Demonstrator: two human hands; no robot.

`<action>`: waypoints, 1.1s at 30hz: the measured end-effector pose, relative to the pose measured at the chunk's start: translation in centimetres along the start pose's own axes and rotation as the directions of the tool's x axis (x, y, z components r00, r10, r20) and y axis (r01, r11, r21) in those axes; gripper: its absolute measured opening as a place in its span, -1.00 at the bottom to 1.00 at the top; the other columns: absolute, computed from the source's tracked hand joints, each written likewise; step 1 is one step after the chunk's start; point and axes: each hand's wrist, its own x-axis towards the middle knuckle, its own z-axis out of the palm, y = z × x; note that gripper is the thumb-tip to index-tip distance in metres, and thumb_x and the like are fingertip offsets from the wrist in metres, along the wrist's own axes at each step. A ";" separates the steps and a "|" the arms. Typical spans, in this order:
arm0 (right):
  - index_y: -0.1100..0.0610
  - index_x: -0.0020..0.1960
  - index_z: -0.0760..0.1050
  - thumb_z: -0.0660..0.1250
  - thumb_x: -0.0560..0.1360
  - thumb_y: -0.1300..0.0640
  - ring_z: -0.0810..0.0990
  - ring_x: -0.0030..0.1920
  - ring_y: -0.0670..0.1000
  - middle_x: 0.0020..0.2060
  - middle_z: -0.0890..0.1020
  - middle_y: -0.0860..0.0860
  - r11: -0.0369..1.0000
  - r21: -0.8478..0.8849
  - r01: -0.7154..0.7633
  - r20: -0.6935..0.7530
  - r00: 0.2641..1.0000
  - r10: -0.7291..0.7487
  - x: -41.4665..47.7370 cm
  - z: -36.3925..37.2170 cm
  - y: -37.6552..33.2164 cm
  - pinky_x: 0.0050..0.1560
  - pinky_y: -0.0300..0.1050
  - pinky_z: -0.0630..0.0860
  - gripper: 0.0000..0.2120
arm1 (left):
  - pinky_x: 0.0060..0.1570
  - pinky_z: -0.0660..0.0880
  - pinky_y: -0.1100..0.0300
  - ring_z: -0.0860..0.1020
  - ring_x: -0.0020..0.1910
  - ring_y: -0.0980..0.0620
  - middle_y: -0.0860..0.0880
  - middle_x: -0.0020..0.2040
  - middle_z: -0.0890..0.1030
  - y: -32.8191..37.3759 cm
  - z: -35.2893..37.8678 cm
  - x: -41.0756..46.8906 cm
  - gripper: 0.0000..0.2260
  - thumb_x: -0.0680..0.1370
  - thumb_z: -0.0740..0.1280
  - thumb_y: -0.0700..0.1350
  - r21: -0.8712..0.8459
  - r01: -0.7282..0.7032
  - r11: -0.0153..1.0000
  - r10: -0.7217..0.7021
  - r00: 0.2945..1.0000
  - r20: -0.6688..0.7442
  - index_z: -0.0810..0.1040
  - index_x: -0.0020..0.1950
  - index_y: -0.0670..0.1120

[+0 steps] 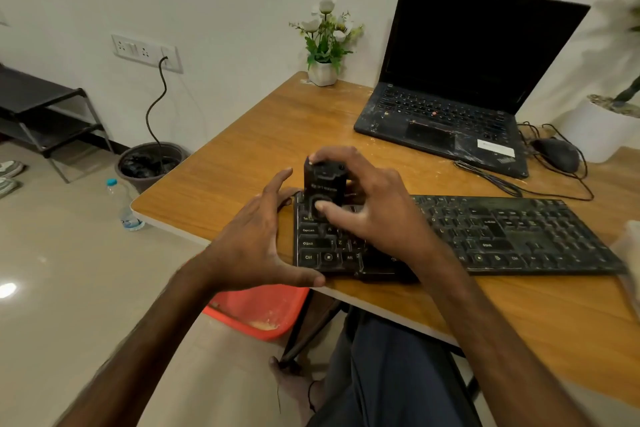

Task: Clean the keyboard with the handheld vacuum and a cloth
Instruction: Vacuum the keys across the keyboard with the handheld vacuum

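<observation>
A dusty black keyboard (502,236) lies across the wooden table (242,156) near its front edge. A small black handheld vacuum (323,184) stands upright on the keyboard's left end. My right hand (367,204) grips the vacuum, fingers over its top and thumb on its front. My left hand (263,239) holds the keyboard's left edge, thumb at the front corner and fingers spread along the side. A pale, blurred thing (628,253) at the right edge could be a cloth; I cannot tell.
An open black laptop (460,80) stands at the back with a wired mouse (557,152) beside it. A white flower pot (323,71) sits at the table's back corner. On the floor are a red bin (259,312), a water bottle (124,204) and a dark bucket (149,163).
</observation>
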 end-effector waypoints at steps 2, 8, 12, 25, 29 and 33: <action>-0.08 0.38 0.36 0.47 0.48 0.16 0.64 -0.05 -0.11 0.14 0.54 -0.10 0.999 0.006 -0.039 -0.043 0.998 0.039 2.1 0.2 1.1 -0.19 -0.27 0.64 -0.46 | 0.54 0.20 -0.05 0.22 0.53 0.15 0.22 0.56 0.23 0.2 0.0 0.0 0.34 0.09 0.53 0.50 0.000 0.009 1.000 -0.009 1.000 -0.004 -0.31 0.57 0.25; -0.14 0.32 0.37 0.50 0.46 0.17 0.62 -0.11 -0.24 0.09 0.53 -0.20 0.994 0.103 -0.039 0.023 0.999 0.036 -1.2 0.1 -0.7 -0.25 -0.36 0.56 -0.47 | 0.54 0.21 -0.05 0.22 0.53 0.16 0.22 0.56 0.25 -0.2 0.2 0.1 0.34 0.11 0.55 0.48 -0.007 -0.003 1.000 0.002 1.000 -0.015 -0.31 0.57 0.25; -0.16 0.31 0.37 0.51 0.45 0.20 0.63 0.03 -0.19 0.11 0.52 -0.25 0.982 0.188 0.015 0.107 0.994 -0.036 -4.1 -0.6 -1.9 -0.13 -0.33 0.60 -0.44 | 0.52 0.23 -0.01 0.25 0.51 0.15 0.22 0.53 0.27 -0.1 0.2 0.1 0.33 0.12 0.55 0.46 0.005 -0.013 1.000 0.013 1.000 -0.021 -0.28 0.59 0.22; -0.09 0.35 0.34 0.45 0.49 0.21 0.63 -0.01 -0.09 0.13 0.58 -0.03 0.998 0.054 0.041 0.020 0.999 -0.042 -1.9 0.4 -0.6 -0.15 -0.19 0.65 -0.47 | 0.50 0.26 0.00 0.27 0.48 0.15 0.22 0.51 0.28 0.0 0.1 0.0 0.33 0.09 0.55 0.48 0.028 0.006 1.000 -0.006 1.000 -0.017 -0.26 0.59 0.23; -0.06 0.35 0.35 0.47 0.48 0.17 0.63 -0.01 -0.10 0.10 0.57 -0.07 0.996 0.038 0.079 -0.037 0.996 -0.077 -4.4 0.0 -1.4 -0.13 -0.24 0.63 -0.48 | 0.53 0.21 -0.01 0.24 0.49 0.15 0.20 0.53 0.27 0.0 0.0 0.3 0.32 0.09 0.52 0.50 0.026 0.001 1.000 -0.001 1.000 0.012 -0.24 0.60 0.20; -0.16 0.31 0.37 0.45 0.49 0.25 0.68 0.02 -0.02 0.15 0.54 -0.04 0.909 0.401 -0.116 -0.239 0.945 0.226 -3.6 -0.8 -1.2 -0.21 -0.04 0.68 -0.47 | 0.53 0.20 -0.01 0.23 0.51 0.15 0.21 0.56 0.24 -0.1 0.0 0.0 0.34 0.08 0.50 0.54 0.040 0.012 0.999 -0.013 1.000 0.010 -0.24 0.61 0.19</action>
